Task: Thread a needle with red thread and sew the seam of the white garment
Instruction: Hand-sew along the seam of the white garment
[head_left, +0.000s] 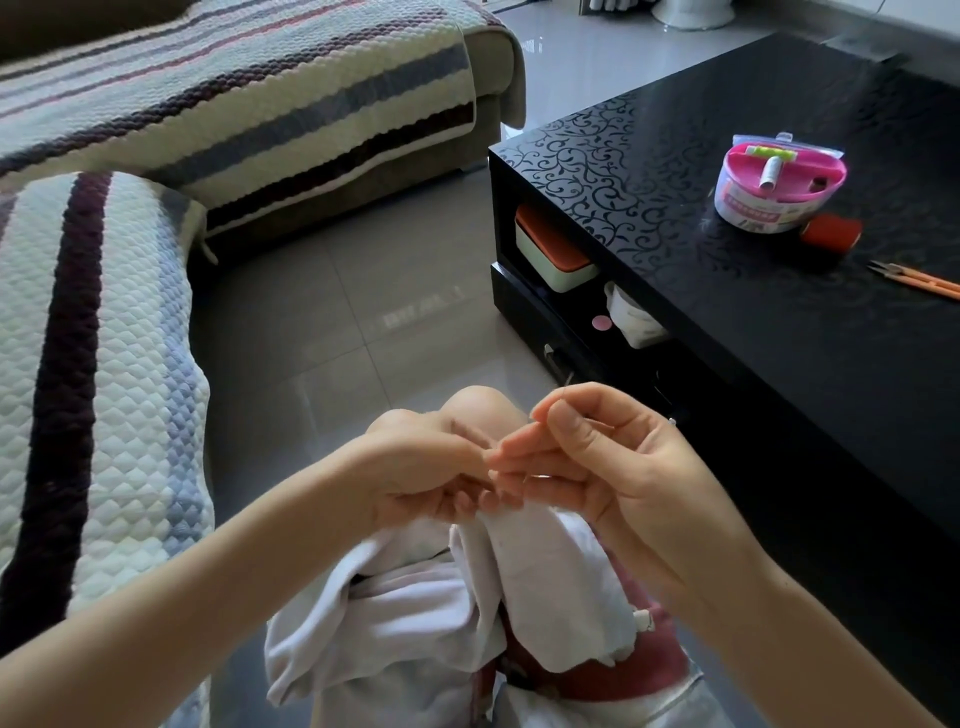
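Observation:
The white garment (545, 582) lies bunched over my lap and knees. My left hand (431, 478) grips its raised upper edge with curled fingers. My right hand (613, 467) is directly to the right, its lower fingers straight and touching the left fingertips. Its thumb and forefinger pinch together on a thin needle, of which only a small glint (671, 421) shows past the hand. A faint red thread (597, 425) runs by the thumb. The red thread spool (831, 234) lies on the black table.
The black patterned table (649, 171) stands on my right, carrying a pink sewing kit box (779, 182) and orange-handled snips (919, 280). Boxes sit on its lower shelf (550, 249). A striped quilted sofa cover (104, 364) is on my left, with grey tiled floor (337, 312) between.

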